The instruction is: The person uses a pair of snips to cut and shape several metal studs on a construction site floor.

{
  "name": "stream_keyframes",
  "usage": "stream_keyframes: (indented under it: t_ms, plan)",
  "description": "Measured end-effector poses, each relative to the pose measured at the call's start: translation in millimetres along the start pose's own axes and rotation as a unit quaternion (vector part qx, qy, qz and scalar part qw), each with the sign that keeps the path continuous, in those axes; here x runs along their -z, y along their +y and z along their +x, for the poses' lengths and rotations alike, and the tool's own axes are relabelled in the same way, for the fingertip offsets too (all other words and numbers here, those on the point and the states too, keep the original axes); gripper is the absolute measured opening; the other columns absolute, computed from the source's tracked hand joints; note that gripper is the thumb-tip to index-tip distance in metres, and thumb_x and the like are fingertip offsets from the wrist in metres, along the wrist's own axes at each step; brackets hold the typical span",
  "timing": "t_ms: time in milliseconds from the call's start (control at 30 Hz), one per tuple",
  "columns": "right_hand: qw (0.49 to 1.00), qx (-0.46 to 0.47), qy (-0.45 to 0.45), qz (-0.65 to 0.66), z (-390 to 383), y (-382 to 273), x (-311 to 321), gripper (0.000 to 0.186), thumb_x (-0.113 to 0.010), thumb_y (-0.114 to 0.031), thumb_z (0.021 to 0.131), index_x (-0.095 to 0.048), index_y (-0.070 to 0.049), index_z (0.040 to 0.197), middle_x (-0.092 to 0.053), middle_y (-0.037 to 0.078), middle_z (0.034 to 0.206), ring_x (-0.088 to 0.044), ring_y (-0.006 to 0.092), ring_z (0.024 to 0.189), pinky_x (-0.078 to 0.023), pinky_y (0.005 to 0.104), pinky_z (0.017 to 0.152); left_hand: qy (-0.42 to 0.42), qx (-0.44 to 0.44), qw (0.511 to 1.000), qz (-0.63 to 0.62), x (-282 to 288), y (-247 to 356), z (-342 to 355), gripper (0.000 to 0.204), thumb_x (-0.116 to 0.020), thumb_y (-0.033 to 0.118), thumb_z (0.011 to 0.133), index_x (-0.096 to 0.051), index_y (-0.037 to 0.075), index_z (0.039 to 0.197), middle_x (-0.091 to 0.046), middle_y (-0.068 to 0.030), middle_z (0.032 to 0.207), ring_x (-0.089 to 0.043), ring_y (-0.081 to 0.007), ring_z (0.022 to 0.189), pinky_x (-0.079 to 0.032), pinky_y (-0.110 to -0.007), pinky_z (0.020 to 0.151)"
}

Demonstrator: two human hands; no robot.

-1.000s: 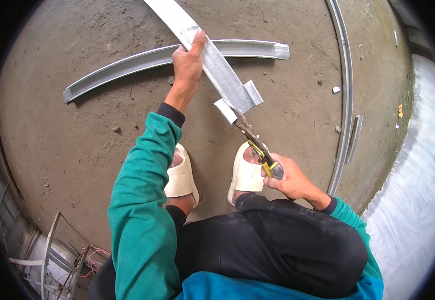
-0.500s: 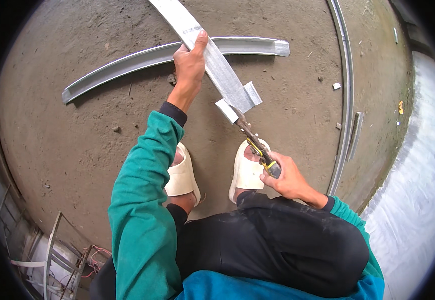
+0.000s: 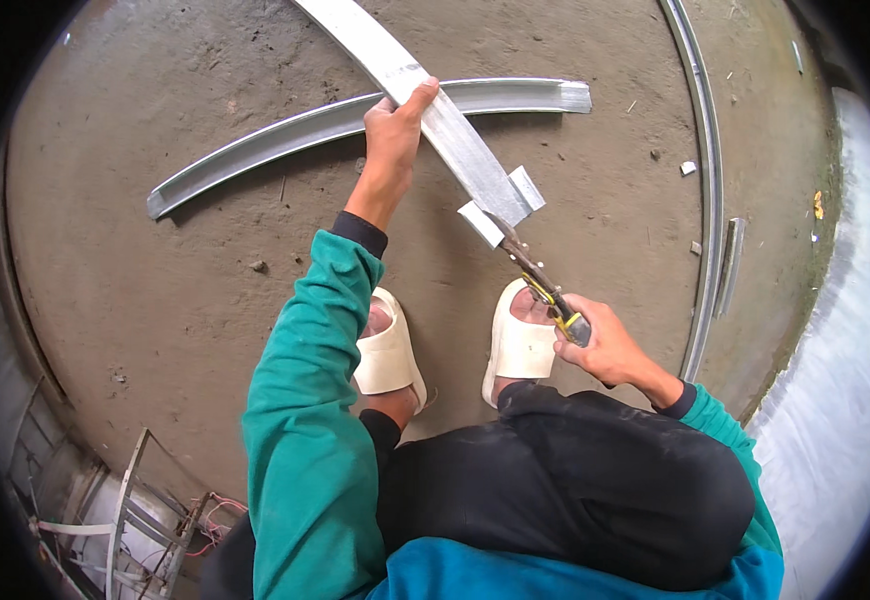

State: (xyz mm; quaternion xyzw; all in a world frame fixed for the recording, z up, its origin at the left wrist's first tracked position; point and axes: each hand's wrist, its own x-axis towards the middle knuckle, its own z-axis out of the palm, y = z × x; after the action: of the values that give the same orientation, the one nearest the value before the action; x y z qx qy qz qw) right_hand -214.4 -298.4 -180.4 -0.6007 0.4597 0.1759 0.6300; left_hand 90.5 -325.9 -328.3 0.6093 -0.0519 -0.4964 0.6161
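My left hand point(image 3: 393, 140) is closed round the edge of a long silvery metal channel point(image 3: 470, 150), its thumb on the flat face. The channel slants from the top of the view down towards my feet. At its near end, two short flanges point(image 3: 480, 224) are cut and splayed outward to either side. My right hand point(image 3: 603, 342) grips the yellow-and-black handles of a pair of tin snips point(image 3: 543, 286). Their jaws meet the channel's near end beside the left flange; the blade tips are hidden there.
A second metal channel point(image 3: 275, 148) lies crosswise on the rough floor beneath the held one. Along the right runs a long channel point(image 3: 707, 180) with a short offcut point(image 3: 730, 268) beside it. My sandalled feet point(image 3: 385, 350) stand below. A metal frame point(image 3: 127, 510) with red wires is at lower left.
The whole scene has shifted slightly to the right and down in the picture. Both hands keep their grips, and the snips stay at the channel's near end.
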Motion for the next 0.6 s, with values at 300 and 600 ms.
stream_keyframes:
  t_ms: [300,600]
  plan:
    - [0.999,0.011,0.043,-0.010,-9.3,-8.5,-3.0,0.031,-0.062,-0.006,0.073,-0.057,0.000,0.103,-0.058,0.009,0.081,-0.053,0.0187,0.075,-0.045,0.0339,0.072,0.046,0.075,0.993,-0.083,-6.3,57.0,40.2,0.050,-0.080,0.024,0.080,-0.056,-0.008,0.109,-0.065,-0.0163,0.093,-0.070,-0.0265,0.073,-0.061,-0.040,0.060]
    - [1.000,0.025,0.001,0.014,-6.5,-7.6,-0.9,0.036,-0.063,-0.008,0.073,-0.057,0.000,0.107,-0.060,0.010,0.088,-0.056,0.0201,0.081,-0.046,0.0341,0.077,0.095,0.066,0.991,-0.069,-22.9,53.9,41.9,0.026,-0.072,0.014,0.085,-0.056,-0.005,0.094,-0.062,-0.0155,0.084,-0.067,-0.0251,0.071,-0.062,-0.045,0.068]
